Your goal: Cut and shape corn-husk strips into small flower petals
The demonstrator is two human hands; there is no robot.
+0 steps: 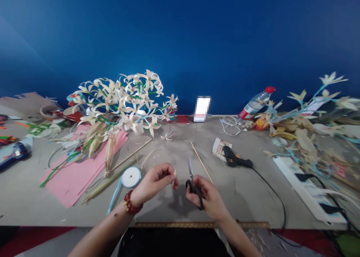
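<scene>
Between the thumb and fingers of my left hand [161,177] is a small pale piece [174,173], like a bit of dried husk, mostly hidden by the fingers. My right hand [206,195] is closed around black-handled scissors [191,171], their blades pointing up and away from me, apart from the pale piece. A roll of light blue ribbon [131,177] lies just left of my left hand. Beyond my right hand rests a thin wooden stick [200,159]. Some small pale petal-like pieces [168,136] sit farther back.
White handmade flowers [137,103] stand at the back left, near pink paper [70,182]. A black glue gun [237,159] lies right, its cord trailing toward a power strip [309,193]. A bottle [255,103], husks and more flowers crowd the right. A wooden ruler [180,224] lies along the front edge.
</scene>
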